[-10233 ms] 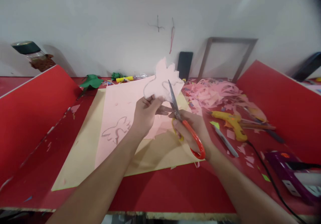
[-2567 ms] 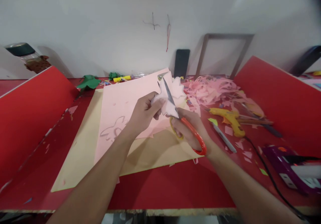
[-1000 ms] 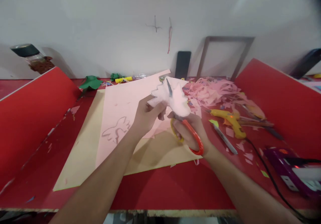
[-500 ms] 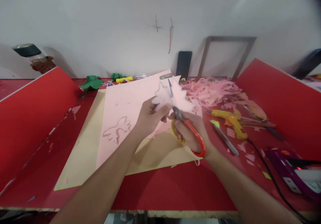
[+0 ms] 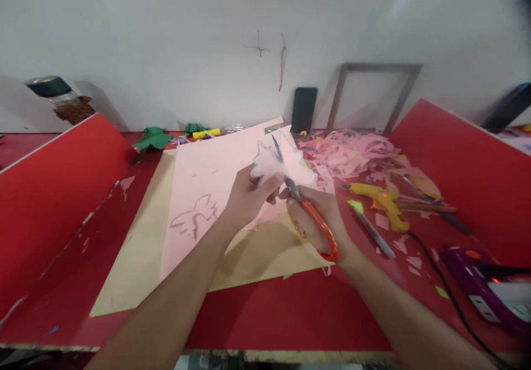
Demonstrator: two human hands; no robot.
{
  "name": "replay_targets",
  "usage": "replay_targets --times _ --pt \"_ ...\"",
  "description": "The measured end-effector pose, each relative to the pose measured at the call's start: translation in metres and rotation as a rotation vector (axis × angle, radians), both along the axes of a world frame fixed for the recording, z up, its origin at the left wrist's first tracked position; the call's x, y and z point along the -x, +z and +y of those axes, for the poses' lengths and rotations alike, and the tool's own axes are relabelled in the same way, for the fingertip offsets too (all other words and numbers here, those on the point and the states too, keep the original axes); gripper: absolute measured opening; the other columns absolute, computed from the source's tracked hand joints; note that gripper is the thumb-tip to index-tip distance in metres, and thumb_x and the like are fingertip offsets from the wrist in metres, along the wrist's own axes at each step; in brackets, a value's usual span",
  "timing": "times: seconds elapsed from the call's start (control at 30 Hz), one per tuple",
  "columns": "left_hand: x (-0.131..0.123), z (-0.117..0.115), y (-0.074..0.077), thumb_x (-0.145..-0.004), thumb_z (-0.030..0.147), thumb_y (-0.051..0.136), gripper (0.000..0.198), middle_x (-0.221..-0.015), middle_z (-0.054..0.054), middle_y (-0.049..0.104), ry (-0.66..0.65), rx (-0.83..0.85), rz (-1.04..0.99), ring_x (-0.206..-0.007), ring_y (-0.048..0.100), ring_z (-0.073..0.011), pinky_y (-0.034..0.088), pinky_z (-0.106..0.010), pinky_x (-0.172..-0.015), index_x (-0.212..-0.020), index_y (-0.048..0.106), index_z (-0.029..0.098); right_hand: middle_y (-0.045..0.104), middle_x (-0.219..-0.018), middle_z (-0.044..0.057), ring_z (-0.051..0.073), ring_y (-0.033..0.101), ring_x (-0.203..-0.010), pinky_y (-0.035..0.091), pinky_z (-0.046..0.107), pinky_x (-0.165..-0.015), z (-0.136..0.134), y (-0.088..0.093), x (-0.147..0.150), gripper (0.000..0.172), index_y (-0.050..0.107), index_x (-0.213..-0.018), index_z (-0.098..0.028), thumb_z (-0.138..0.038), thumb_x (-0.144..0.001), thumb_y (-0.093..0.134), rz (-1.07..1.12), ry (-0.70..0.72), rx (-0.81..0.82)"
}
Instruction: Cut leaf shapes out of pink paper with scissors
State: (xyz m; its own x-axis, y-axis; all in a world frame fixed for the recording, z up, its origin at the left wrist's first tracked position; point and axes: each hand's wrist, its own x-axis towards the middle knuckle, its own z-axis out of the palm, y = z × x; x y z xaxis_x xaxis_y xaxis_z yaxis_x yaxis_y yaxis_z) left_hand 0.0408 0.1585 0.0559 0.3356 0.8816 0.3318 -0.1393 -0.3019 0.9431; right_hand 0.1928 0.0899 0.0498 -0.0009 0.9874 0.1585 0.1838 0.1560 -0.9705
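My left hand (image 5: 245, 197) pinches a small pink paper cut-out (image 5: 277, 162) with jagged edges, held up over the table. My right hand (image 5: 321, 218) grips scissors with red and yellow handles (image 5: 309, 218); their blades (image 5: 280, 157) point up and away and sit in the paper. Under both hands lies a large pink sheet (image 5: 207, 187) with a drawn outline (image 5: 194, 216), on top of a tan board (image 5: 136, 259).
A pile of pink paper scraps (image 5: 352, 151) lies at the back right, beside a yellow glue gun (image 5: 381, 198) with its cord. A pen (image 5: 373, 234), a purple box (image 5: 489, 290), a dark phone (image 5: 304, 110), a frame (image 5: 373, 96), green paper (image 5: 152, 137), a jar (image 5: 62, 96) and red side panels (image 5: 50, 193) surround the work.
The pink cut-out has been turned and tilted in my left hand while the scissors kept cutting along its edge. Both hands stay in nearly the same place.
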Motion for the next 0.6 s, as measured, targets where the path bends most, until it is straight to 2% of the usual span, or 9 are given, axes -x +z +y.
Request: replay_targets --times 0.17,0.33,0.43,0.5,0.6 --pt "0.0012 0.0008 0.0008 -0.085 0.046 0.072 0.036 -0.057 0.003 0.055 0.008 0.006 -0.007 -0.051 0.053 -0.0092 0.048 -0.023 -0.050 -0.068 0.057 0.017 0.058 -0.063 0.001 0.014 0.049 -0.053 0.037 0.025 -0.048 -0.0003 0.0020 -0.0002 0.018 0.071 -0.087 -0.018 -0.032 -0.080 0.064 -0.024 -0.015 0.018" --pt "0.0028 0.0045 0.0033 -0.086 0.053 0.069 0.035 -0.061 0.003 0.054 0.102 -0.015 -0.095 -0.053 0.052 -0.0100 0.048 -0.022 -0.046 -0.080 0.060 0.020 0.054 -0.061 -0.001 0.012 0.047 -0.053 0.036 0.024 -0.049 -0.0013 -0.0005 0.0031 0.016 0.071 -0.087 -0.017 -0.030 -0.080 0.063 -0.073 -0.054 -0.009" --pt "0.0047 0.0062 0.0047 -0.088 0.052 0.067 0.040 -0.056 0.004 0.046 0.130 -0.042 -0.091 -0.050 0.047 -0.0089 0.044 -0.020 -0.044 -0.069 0.053 0.020 0.055 -0.064 -0.002 0.011 0.047 -0.054 0.036 0.023 -0.050 -0.0023 -0.0011 0.0041 0.016 0.069 -0.086 -0.018 -0.032 -0.084 0.062 -0.103 -0.068 -0.064" --pt "0.0053 0.0067 0.0053 -0.088 0.051 0.068 0.043 -0.056 0.004 0.043 0.149 -0.043 -0.087 -0.050 0.044 -0.0085 0.042 -0.020 -0.043 -0.065 0.050 0.020 0.051 -0.061 -0.003 0.011 0.046 -0.051 0.035 0.023 -0.048 -0.0023 -0.0018 0.0034 0.019 0.065 -0.086 -0.019 -0.038 -0.086 0.064 -0.075 -0.016 -0.031" --pt "0.0055 0.0073 0.0059 -0.087 0.051 0.070 0.043 -0.058 0.004 0.041 0.171 -0.031 -0.093 -0.050 0.042 -0.0088 0.040 -0.020 -0.042 -0.065 0.049 0.020 0.049 -0.062 -0.004 0.011 0.047 -0.051 0.034 0.023 -0.049 -0.0019 -0.0045 0.0016 0.035 0.062 -0.091 -0.021 -0.053 -0.082 0.073 0.010 0.106 0.045"
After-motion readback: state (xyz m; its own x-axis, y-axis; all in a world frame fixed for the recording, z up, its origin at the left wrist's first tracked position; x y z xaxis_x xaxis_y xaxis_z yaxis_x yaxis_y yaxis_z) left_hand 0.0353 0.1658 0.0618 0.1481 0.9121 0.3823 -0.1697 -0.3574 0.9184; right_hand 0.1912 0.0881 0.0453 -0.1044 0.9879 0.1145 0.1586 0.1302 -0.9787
